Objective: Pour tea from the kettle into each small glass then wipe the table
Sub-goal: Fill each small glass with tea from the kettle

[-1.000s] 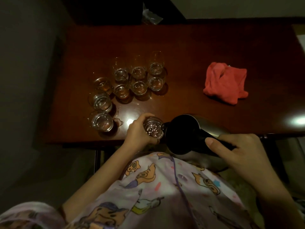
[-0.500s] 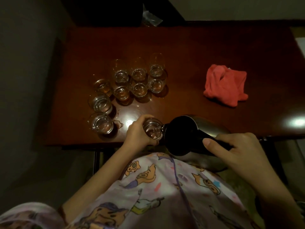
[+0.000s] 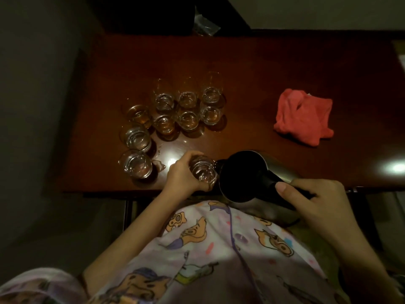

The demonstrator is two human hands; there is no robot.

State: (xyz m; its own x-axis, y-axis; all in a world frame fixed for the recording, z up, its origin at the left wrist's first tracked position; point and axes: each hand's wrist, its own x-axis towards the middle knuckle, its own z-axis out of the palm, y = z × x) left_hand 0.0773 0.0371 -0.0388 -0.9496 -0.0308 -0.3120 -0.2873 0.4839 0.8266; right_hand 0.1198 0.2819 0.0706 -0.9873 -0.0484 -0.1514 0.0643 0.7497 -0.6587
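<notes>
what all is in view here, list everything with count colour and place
small clear glasses: nine standing on the table's left half, most with amber tea, two nearest-left ones look clear
small clear glass in hand: one, held at the near edge against the kettle's spout
silver metal kettle with black lid and handle: one, tilted toward the held glass
crumpled red cloth: one, right side of the table
dark red-brown wooden table: one, small puddle beside the nearest-left glass
clear plastic wrapper: one, beyond the far edge
left hand: grip around the held glass
right hand: grip on the kettle handle
</notes>
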